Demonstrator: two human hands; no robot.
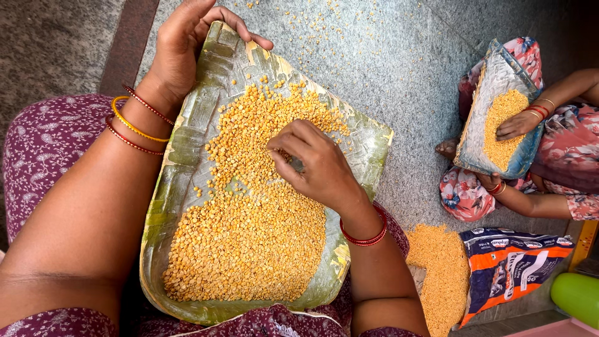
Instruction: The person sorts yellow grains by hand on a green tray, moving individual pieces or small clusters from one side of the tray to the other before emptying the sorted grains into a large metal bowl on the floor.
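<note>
A woven green winnowing tray [187, 143] rests on my lap, covered with yellow split lentils [249, 231]. My left hand [181, 43] grips the tray's far left rim, with bangles on the wrist. My right hand [312, 162] hovers over the middle of the tray, fingertips pinched together among the lentils; what they hold, if anything, is too small to see. A red bangle sits on that wrist.
Another person [549, 156] sits on the grey stone floor at right, a hand in a second tray of lentils [499, 118]. A heap of lentils [440, 274] lies beside an orange and blue bag [511, 265]. A green object [577, 296] is at bottom right. Stray lentils dot the floor.
</note>
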